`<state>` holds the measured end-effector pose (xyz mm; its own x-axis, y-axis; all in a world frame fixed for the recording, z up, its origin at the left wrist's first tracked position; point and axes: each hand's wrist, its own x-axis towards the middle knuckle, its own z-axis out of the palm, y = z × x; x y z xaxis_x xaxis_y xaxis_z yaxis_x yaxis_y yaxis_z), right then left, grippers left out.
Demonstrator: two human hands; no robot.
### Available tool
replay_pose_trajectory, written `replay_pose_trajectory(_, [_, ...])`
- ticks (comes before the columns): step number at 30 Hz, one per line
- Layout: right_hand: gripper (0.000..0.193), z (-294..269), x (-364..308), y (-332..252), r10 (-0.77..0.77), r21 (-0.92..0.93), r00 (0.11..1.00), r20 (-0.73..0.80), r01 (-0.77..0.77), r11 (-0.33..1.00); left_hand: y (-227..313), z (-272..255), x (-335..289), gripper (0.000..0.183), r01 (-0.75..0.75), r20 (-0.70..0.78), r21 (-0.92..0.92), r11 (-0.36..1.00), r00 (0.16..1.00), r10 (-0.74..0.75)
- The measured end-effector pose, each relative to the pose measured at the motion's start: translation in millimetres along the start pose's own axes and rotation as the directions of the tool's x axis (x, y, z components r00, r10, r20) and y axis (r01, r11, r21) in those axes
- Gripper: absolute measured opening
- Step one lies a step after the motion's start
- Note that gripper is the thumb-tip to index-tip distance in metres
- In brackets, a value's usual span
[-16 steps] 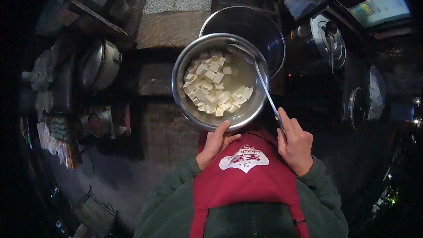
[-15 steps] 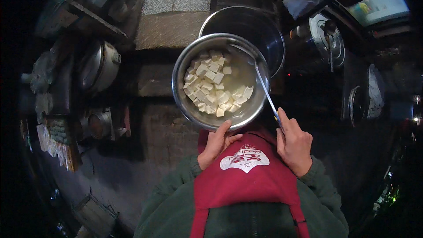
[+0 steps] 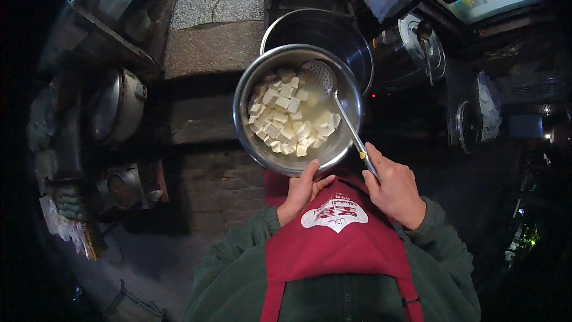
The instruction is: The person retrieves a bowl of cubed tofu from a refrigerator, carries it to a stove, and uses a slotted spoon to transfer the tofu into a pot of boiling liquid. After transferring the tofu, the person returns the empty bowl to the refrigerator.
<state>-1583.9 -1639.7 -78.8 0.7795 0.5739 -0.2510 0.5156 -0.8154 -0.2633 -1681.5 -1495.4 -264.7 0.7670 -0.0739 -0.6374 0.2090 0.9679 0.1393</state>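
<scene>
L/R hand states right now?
Left hand: holding the metal bowl, thumb at the near rim.
Right hand: closed around the handle of the perforated ladle.

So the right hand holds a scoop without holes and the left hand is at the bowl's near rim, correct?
Wrong on the holes: the head view shows many in the scoop. The right hand does hold it, with the left hand at the near rim of the bowl.

Skimmer handle [image 3: 347, 114]: slants ahead and leftward from the right hand's [image 3: 393, 189] fingers, barring that side of the steel bowl [image 3: 241, 107].
Tofu cubes [image 3: 283, 114]: crowd the bowl ahead of the left hand's [image 3: 301, 194] fingers.
Large basin [image 3: 357, 42]: beyond the bowl, ahead of both.
Way through: open air left of the left fingers.
</scene>
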Motion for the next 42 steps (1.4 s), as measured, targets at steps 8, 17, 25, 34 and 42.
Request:
replay_pose_trajectory(8, [0.059,-15.9,16.7,9.0,0.044,0.384,0.967,0.252,-0.142,0.912,-4.6,-13.1,6.0,0.042,-0.018,-0.005,0.054,0.998,1.000,0.018])
replay_pose_trajectory(17, [0.061,6.3,23.1,57.7,-0.077,0.630,0.949,0.306,-0.141,0.764,10.5,-27.3,3.7,0.038,-0.011,-0.159,0.162,0.987,0.987,0.037])
replay_pose_trajectory(25, [0.067,19.7,11.2,98.2,-0.093,0.746,0.877,0.472,-0.341,0.573,26.8,-4.7,-21.0,0.020,-0.196,-0.177,0.420,0.886,0.940,0.292])
replay_pose_trajectory(34, [0.066,-0.2,25.1,117.1,-0.170,0.813,0.860,0.480,-0.364,0.455,50.2,28.2,-47.0,0.017,-0.202,-0.135,0.586,0.785,0.930,0.340])
replay_pose_trajectory(42, [0.061,-0.9,20.6,119.4,-0.146,0.862,0.869,0.473,-0.423,0.279,64.2,13.7,-37.8,0.017,-0.081,-0.239,0.480,0.874,0.946,0.219])
